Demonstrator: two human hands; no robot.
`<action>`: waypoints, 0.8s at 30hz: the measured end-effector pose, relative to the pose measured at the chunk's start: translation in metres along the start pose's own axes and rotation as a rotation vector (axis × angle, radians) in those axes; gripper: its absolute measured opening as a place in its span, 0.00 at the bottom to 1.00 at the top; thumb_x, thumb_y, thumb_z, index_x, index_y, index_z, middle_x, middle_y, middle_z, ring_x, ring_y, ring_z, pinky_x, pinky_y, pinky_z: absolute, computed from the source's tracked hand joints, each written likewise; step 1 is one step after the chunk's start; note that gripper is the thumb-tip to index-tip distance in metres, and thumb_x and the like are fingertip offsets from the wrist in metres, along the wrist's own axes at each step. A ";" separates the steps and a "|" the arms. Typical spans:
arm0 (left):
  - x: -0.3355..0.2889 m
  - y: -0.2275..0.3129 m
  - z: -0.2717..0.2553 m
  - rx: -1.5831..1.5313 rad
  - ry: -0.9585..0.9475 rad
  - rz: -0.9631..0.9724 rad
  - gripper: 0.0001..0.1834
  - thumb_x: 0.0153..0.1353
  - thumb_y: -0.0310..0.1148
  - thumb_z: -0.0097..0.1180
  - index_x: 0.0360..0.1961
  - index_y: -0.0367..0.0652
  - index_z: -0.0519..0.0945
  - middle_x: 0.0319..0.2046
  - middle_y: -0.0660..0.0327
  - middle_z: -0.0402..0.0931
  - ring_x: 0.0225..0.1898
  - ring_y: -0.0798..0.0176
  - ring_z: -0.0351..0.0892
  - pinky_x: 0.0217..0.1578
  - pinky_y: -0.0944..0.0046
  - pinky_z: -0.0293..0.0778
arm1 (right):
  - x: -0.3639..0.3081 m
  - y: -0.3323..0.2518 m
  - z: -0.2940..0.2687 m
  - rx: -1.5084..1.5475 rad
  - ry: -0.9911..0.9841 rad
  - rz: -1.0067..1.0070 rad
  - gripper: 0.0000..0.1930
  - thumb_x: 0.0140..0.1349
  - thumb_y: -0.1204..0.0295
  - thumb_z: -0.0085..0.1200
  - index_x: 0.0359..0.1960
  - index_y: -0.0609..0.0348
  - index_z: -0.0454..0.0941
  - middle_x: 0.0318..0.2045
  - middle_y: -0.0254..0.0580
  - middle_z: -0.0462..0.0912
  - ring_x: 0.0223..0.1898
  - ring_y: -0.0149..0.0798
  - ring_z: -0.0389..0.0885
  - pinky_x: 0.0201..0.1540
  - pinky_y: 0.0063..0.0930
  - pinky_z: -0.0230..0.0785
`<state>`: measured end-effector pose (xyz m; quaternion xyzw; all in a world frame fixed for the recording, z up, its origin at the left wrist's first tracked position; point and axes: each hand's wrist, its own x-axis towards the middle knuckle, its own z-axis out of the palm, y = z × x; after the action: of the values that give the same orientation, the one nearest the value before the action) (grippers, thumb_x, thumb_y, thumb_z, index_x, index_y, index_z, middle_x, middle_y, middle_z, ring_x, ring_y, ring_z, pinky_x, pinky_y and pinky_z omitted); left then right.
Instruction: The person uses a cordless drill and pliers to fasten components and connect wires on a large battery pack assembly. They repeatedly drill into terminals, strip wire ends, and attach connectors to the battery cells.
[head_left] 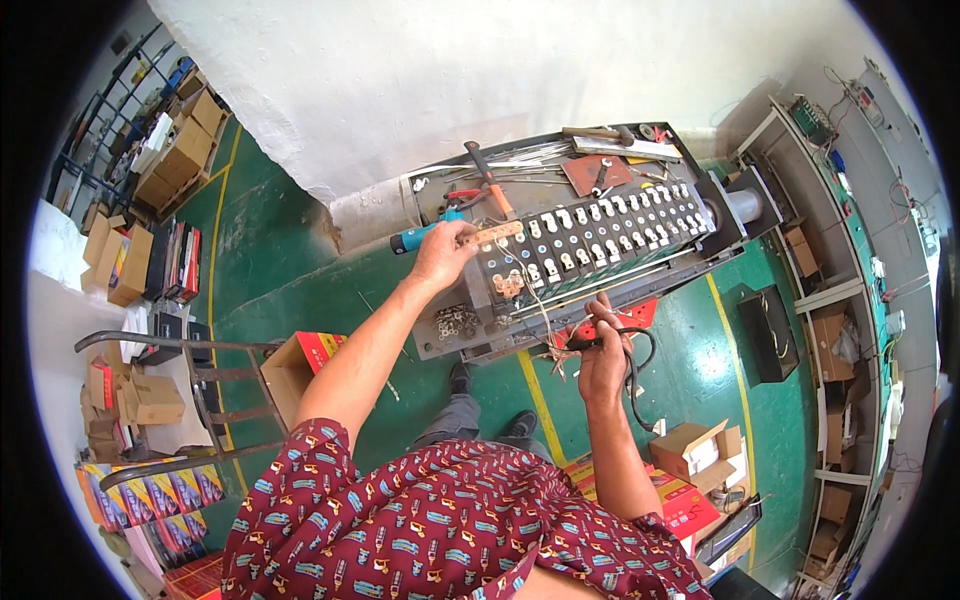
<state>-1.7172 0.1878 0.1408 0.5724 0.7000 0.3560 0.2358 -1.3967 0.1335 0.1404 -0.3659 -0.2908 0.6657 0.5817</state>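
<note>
One bar (497, 234) (left hand (442, 255)), tray (440, 186) of tools (602, 177)

Bright, even indoor light inside a black fisheye circle.
The white wall (480, 80) is palest at top centre and dims toward a soft shadow at upper right; a pale glare spot lies on the green floor (690, 385), right of centre. Shelves (834, 294) bow along the right rim (straight edges bend there), and small details look soft.
</note>
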 end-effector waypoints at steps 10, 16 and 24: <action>-0.007 0.009 -0.004 0.016 0.008 0.021 0.17 0.60 0.28 0.68 0.51 0.40 0.85 0.40 0.54 0.79 0.37 0.59 0.82 0.44 0.58 0.79 | -0.004 0.003 0.001 0.004 0.011 0.025 0.16 0.72 0.75 0.44 0.56 0.71 0.77 0.77 0.47 0.58 0.61 0.43 0.76 0.52 0.42 0.81; -0.007 0.009 -0.005 0.022 0.000 0.021 0.16 0.61 0.27 0.67 0.51 0.40 0.85 0.40 0.54 0.78 0.37 0.60 0.81 0.43 0.58 0.79 | -0.005 0.002 0.002 -0.004 0.025 0.029 0.16 0.72 0.75 0.44 0.56 0.71 0.77 0.77 0.46 0.59 0.60 0.42 0.76 0.51 0.41 0.81; -0.008 0.005 -0.003 -0.060 0.071 0.052 0.17 0.61 0.26 0.66 0.52 0.37 0.84 0.42 0.55 0.79 0.36 0.61 0.80 0.42 0.60 0.79 | -0.004 0.001 0.002 0.002 0.007 0.019 0.16 0.72 0.75 0.45 0.56 0.71 0.77 0.78 0.46 0.57 0.65 0.44 0.73 0.53 0.42 0.82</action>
<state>-1.7141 0.1797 0.1463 0.5701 0.6818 0.4028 0.2188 -1.3986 0.1289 0.1409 -0.3704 -0.2845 0.6701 0.5769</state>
